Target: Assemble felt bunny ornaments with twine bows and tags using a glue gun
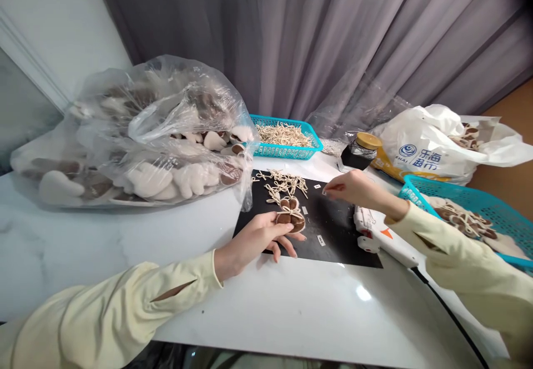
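My left hand [256, 238] holds a small brown and white plush piece [290, 222] with a cream cord bow across its middle. Thumb on top and fingers beneath, it hovers over the near left part of a black mat [337, 230]. At the mat's far right edge, my right hand [356, 188] pinches a small white label [324, 192] at its fingertips. Other white labels lie on the mat, one [320, 240] toward the front. A pile of cream cord bows [287, 181] sits at the mat's back left. Right of the mat rests a white glue gun [387, 236].
A big clear bag [137, 136] of plush pieces fills the left. Behind the mat stands a turquoise basket [314, 142] of bows. At right are a jar with a yellow lid [368, 140], a white shopping bag [433, 141] and another turquoise basket [470, 191] of plush pieces.
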### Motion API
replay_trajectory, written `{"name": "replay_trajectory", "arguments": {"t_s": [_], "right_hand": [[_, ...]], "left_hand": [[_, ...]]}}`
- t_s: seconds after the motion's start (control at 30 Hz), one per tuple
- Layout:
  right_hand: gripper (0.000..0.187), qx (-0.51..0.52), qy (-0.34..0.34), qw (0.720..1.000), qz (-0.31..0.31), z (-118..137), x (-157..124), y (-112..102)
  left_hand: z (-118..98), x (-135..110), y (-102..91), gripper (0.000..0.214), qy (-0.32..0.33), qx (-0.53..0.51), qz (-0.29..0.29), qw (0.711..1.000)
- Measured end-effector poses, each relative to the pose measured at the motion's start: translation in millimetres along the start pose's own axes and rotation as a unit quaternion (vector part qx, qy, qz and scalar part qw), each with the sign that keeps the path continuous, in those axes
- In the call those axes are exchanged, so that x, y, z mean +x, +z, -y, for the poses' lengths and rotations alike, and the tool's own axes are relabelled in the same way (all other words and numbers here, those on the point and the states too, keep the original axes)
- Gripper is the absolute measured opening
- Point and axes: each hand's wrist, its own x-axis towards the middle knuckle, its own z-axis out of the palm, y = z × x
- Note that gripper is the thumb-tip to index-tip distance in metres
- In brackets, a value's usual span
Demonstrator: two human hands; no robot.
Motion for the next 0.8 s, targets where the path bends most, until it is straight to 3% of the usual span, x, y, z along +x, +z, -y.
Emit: {"name": "replay_trajectory", "arguments": {"t_s": [0.07, 0.17, 0.23, 0.3, 0.53, 0.7, 0.8], "right_hand": [[0.029, 0.195, 0.067, 0.978, -0.034, 15, -21, 0], [0.03, 0.494, 0.181, 0.848, -0.064, 47, -51, 3], [0.03, 0.583, 0.21, 0.782, -0.063, 67, -64, 6], [0.03, 0.619, 0.217, 0.753, -0.054, 80, -69, 9], [0.024, 0.554, 0.18, 0.812, -0.033, 83, -58, 18], [0.013, 0.488, 0.131, 0.856, -0.108, 88, -56, 24], [0.014, 0.482, 0.126, 0.859, -0.12, 91, -57, 24]], "left_hand": [[0, 0, 1.1, 0.027, 0.012, 0.0, 0.001, 1.0], [0, -1, 3.7, 0.027, 0.03, 0.0, 0.002, 1.0], [1, -1, 5.7, 0.027, 0.035, -0.003, 0.003, 0.999], [1, -1, 7.8, 0.028, 0.037, -0.009, 0.005, 0.999], [0, -1, 14.9, 0.028, 0.025, -0.052, 0.039, 0.998], [-1, -1, 16.5, 0.032, 0.011, -0.059, 0.042, 0.997], [-1, -2, 16.3, 0.032, 0.01, -0.063, 0.044, 0.997]]}}
